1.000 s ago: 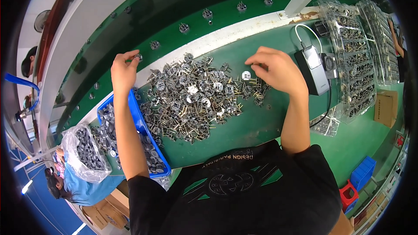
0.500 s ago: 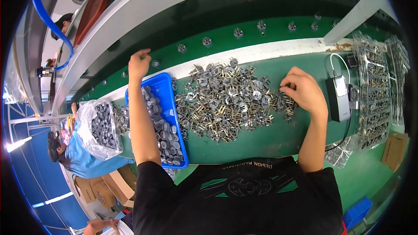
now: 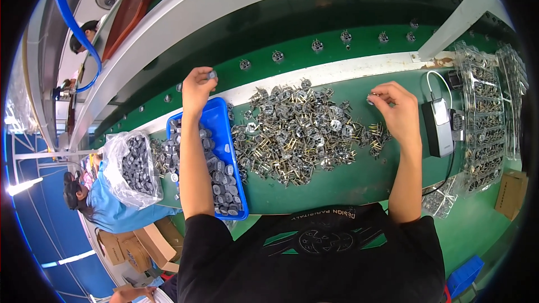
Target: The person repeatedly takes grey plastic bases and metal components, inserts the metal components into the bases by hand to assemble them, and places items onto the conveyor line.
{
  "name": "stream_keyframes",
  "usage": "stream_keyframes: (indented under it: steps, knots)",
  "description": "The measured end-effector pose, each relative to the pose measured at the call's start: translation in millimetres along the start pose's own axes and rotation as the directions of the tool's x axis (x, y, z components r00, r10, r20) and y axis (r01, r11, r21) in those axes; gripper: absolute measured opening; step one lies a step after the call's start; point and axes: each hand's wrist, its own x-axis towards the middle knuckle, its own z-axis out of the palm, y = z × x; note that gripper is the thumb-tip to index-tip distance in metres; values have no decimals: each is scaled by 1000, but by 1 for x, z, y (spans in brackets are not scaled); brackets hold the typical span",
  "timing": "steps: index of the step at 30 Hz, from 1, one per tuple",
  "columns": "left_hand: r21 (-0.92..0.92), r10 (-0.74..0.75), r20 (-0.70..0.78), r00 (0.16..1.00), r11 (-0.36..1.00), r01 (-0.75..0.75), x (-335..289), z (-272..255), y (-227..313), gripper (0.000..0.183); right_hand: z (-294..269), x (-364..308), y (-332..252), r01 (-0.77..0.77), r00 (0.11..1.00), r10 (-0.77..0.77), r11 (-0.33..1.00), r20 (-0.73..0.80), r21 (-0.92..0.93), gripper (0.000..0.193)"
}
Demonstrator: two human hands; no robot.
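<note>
My left hand (image 3: pixel 195 91) is above the green belt's near edge, its thumb and fingers closed on a small round grey part (image 3: pixel 211 75). Beneath that forearm lies a blue tray (image 3: pixel 227 113) with many round grey caps (image 3: pixel 226 189). To the right, my right hand (image 3: pixel 397 108) pinches a small shiny metal piece (image 3: pixel 370 100) between thumb and fingertips, raised over the bench. A large heap of metal pin parts (image 3: pixel 300 134) covers the bench between my hands. A smaller cluster of the same parts (image 3: pixel 375 137) lies just below my right fingertips.
Several metal assemblies (image 3: pixel 317 45) stand in a row on the green belt (image 3: pixel 297 50), behind a white rail (image 3: pixel 331 71). A black-and-white box with a cable (image 3: pixel 439 130) and clear trays of parts (image 3: pixel 483 112) lie right. Left are a plastic bag of caps (image 3: pixel 137 163) and a co-worker (image 3: pixel 120 213).
My left hand has drawn back, its outstretched fingers now closed on the grey part. My right hand has risen off the small cluster with a metal piece. The view has shifted slightly.
</note>
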Motion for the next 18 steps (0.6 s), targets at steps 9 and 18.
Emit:
stream_keyframes:
  steps: [9, 18]
  knots:
    - [-256, 153, 332, 931, 964, -68, -126, 99, 107, 38, 29, -13, -29, 169, 986, -159, 947, -58, 272, 14]
    - [-175, 186, 384, 904, 976, -127, -155, 134, 105, 37, 50, -26, -43, 383, 922, -384, 895, -42, 226, 16]
